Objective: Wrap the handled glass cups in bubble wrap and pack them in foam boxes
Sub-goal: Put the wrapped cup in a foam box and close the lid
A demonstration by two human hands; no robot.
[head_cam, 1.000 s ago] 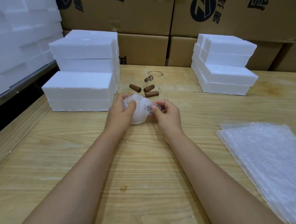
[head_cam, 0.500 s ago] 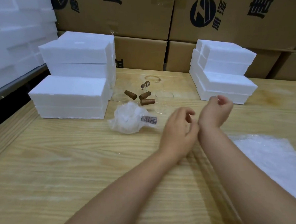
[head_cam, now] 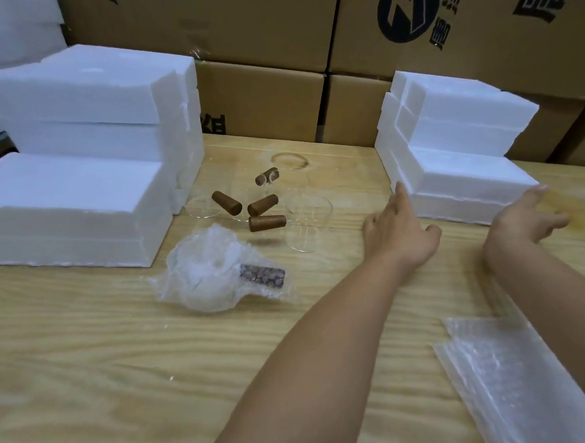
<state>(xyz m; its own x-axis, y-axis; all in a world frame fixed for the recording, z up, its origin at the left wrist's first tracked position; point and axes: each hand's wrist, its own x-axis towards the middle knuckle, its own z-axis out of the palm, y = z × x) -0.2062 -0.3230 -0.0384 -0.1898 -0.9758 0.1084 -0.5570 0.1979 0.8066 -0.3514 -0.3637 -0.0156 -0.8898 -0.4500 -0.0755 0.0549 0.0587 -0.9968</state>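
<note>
The wrapped cup point(head_cam: 220, 278) lies on its side on the bench point(head_cam: 107, 364), left of centre in the frame. Its brown handle point(head_cam: 263, 276) shows through the film and points right. The wrap looks loosely gathered, and I see no tape on it. Just above it in the frame stand the bare glass cups point(head_cam: 306, 222), clustered with their brown handles pointing different ways. Neither hand touches any cup.

Both hands are up at the right-hand pile of foam boxes point(head_cam: 457, 155). The left hand point(head_cam: 399, 233) has an open grip with straight fingers, its forefinger close by the near left corner of the lowest box. Whether it touches the box I cannot tell. The right hand point(head_cam: 525, 220) is also open and empty, fingers spread, just in front of that box's right end.

My guess is that the step in hand is fetching a box for the wrapped cup. To do it well:
- **Grip:** take one box by opposite ends with flat fingers, since foam edges crumble under pinching.
- **Choice:** the pile is stepped, so pick a box that carries nothing.
- **Path:** draw it toward the lower middle of the frame, wide of the bare glass.
- **Landing:** set it close beside the wrapped cup so the loose wrap has little chance to open.

More foam boxes stand at the left, bubble wrap sheets point(head_cam: 513, 385) lie at lower right, and cardboard cartons point(head_cam: 256, 104) line the back.
</note>
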